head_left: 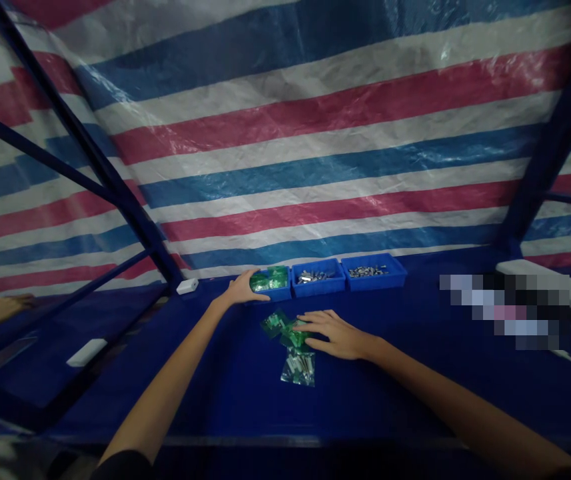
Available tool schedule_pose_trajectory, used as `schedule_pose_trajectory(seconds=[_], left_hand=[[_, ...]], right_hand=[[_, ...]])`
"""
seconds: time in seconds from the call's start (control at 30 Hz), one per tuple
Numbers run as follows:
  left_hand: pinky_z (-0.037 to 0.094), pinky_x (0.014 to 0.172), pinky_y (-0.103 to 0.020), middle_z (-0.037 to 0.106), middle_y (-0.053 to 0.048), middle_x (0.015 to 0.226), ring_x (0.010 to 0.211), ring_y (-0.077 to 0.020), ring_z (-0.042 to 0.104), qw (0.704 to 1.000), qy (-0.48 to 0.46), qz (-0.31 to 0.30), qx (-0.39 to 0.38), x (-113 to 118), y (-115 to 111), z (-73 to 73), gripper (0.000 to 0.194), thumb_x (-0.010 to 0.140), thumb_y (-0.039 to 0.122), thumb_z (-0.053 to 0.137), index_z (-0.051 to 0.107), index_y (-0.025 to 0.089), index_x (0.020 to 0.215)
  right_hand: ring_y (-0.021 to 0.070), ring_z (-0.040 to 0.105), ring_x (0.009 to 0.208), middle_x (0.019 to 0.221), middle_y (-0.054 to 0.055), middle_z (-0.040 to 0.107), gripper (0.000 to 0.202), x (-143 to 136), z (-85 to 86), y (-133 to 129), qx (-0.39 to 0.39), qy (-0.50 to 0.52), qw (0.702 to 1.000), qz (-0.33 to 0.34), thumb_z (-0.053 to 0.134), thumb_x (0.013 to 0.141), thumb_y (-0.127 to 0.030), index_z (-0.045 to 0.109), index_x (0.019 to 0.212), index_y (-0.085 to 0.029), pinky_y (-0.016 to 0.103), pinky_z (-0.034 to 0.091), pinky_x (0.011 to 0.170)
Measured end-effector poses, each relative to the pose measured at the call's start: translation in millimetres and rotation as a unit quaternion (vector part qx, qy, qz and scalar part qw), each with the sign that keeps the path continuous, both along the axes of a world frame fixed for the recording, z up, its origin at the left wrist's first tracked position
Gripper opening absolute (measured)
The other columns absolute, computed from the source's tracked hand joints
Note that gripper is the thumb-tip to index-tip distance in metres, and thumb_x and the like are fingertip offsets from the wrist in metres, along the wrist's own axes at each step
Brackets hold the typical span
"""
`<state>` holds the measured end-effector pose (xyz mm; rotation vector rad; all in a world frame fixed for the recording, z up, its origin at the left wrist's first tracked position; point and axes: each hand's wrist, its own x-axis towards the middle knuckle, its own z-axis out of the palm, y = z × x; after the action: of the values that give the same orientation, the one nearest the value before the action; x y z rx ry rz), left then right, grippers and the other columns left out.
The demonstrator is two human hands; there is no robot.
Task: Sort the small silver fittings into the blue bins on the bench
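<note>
My left hand (242,288) spans the left end of a small blue bin (279,294), thumb along its near side and fingers at the far rim. Green plastic packets (271,277) fill that bin. My right hand (338,335) lies palm down with its fingers spread, fingertips over a green packet (294,335) on the blue table. Another small green packet (274,323) lies just beyond to the left. Nearer to me is a clear bag (298,367) of slim metal pieces. What lies under the right fingertips is partly hidden.
Two more blue bins, a middle bin (319,288) and a right bin (376,280), hold small metal parts. A white box (188,287) sits at the back left. A long white device (555,287) lies at right. At far left is another person's hand (8,310), beyond the blue frame (115,193).
</note>
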<state>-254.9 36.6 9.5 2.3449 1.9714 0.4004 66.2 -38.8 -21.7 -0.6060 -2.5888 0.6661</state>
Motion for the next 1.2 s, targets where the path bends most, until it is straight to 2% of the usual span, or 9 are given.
schedule_pose_trajectory(seconds=[0.17, 0.3, 0.37, 0.47, 0.6, 0.77, 0.93, 1.07, 1.2], left_hand=[[0.026, 0.100, -0.056, 0.029, -0.016, 0.143, 0.131, -0.0384, 0.026, 0.993, 0.020, 0.035, 0.112, 26, -22, 12.5, 0.108, 0.050, 0.063, 0.070, 0.024, 0.024, 0.139], [0.028, 0.101, -0.046, 0.040, -0.012, 0.136, 0.125, -0.0300, 0.036, 0.972, -0.036, 0.009, 0.231, 67, -53, 15.7, 0.073, 0.072, 0.054, 0.058, 0.032, 0.025, 0.134], [0.030, 0.099, -0.043, 0.052, -0.007, 0.125, 0.118, -0.0255, 0.043, 0.979, -0.042, -0.055, 0.191, 87, -68, 7.1, 0.050, 0.080, 0.049, 0.050, 0.044, 0.028, 0.125], [0.031, 0.096, -0.043, 0.056, -0.005, 0.120, 0.112, -0.0248, 0.047, 0.989, -0.024, -0.136, 0.053, 110, -85, -15.0, 0.044, 0.082, 0.049, 0.046, 0.049, 0.029, 0.122], [0.031, 0.094, -0.043, 0.055, -0.006, 0.122, 0.112, -0.0249, 0.046, 0.989, -0.037, -0.143, -0.005, 124, -94, -35.0, 0.041, 0.084, 0.049, 0.043, 0.053, 0.028, 0.118], [0.036, 0.088, -0.042, 0.064, -0.004, 0.104, 0.099, -0.0250, 0.055, 0.988, -0.105, -0.110, -0.004, 133, -88, -28.3, 0.036, 0.073, 0.048, 0.059, 0.059, 0.025, 0.101], [0.045, 0.076, -0.032, 0.064, -0.002, 0.079, 0.079, -0.0178, 0.061, 0.946, -0.309, -0.101, 0.018, 146, -77, -20.0, 0.021, 0.073, 0.039, 0.060, 0.054, 0.020, 0.081], [0.047, 0.070, -0.029, 0.060, 0.001, 0.070, 0.070, -0.0145, 0.061, 0.916, -0.395, -0.050, 0.052, 153, -76, -18.4, 0.023, 0.072, 0.037, 0.062, 0.047, 0.021, 0.078], [0.044, 0.082, -0.034, 0.065, 0.000, 0.078, 0.079, -0.0171, 0.062, 0.937, -0.334, -0.078, 0.068, 151, -91, -14.9, 0.025, 0.070, 0.038, 0.065, 0.052, 0.022, 0.086]], right_hand=[[0.0216, 0.048, 0.115, 0.119, 0.003, 0.059, 0.031, -2, -4.0, 5, 0.013, 0.023, 0.999, -0.047, 0.047, 0.086, -0.046, 0.060, 0.109, -0.029, 0.040, 0.029, 0.095], [0.0196, 0.055, 0.099, 0.102, 0.002, 0.064, 0.027, 0, -6.6, 14, 0.044, 0.031, 0.991, -0.120, 0.057, 0.079, -0.048, 0.065, 0.085, -0.023, 0.038, 0.032, 0.090], [0.0216, 0.052, 0.104, 0.107, 0.004, 0.061, 0.031, 3, -9.9, 19, 0.055, 0.033, 0.987, -0.146, 0.061, 0.075, -0.050, 0.064, 0.090, -0.023, 0.039, 0.031, 0.091], [0.0261, 0.043, 0.118, 0.124, 0.008, 0.053, 0.050, 6, -15.5, 23, 0.050, 0.033, 0.988, -0.143, 0.061, 0.073, -0.052, 0.055, 0.115, -0.025, 0.043, 0.029, 0.095], [0.0251, 0.046, 0.115, 0.120, 0.006, 0.057, 0.051, 9, -18.1, 27, 0.016, 0.041, 0.993, -0.107, 0.058, 0.077, -0.049, 0.050, 0.122, -0.026, 0.044, 0.030, 0.095], [0.0203, 0.057, 0.095, 0.107, 0.007, 0.061, 0.061, 10, -18.5, 31, -0.053, 0.127, 0.985, -0.106, 0.071, 0.066, -0.039, 0.050, 0.121, -0.024, 0.037, 0.043, 0.084], [0.0085, 0.056, 0.062, 0.096, 0.004, 0.061, 0.062, 6, -19.5, 35, -0.155, 0.245, 0.942, -0.169, 0.071, 0.064, -0.028, 0.049, 0.121, -0.020, 0.023, 0.047, 0.058], [0.0115, 0.057, 0.065, 0.081, 0.003, 0.065, 0.028, 5, -12.4, 33, -0.136, 0.297, 0.918, -0.225, 0.063, 0.073, -0.030, 0.064, 0.098, -0.018, 0.023, 0.045, 0.056], [0.0156, 0.059, 0.076, 0.082, 0.003, 0.068, 0.013, 4, -3.2, 23, -0.057, 0.303, 0.931, -0.194, 0.061, 0.076, -0.032, 0.069, 0.080, -0.021, 0.027, 0.045, 0.062]])
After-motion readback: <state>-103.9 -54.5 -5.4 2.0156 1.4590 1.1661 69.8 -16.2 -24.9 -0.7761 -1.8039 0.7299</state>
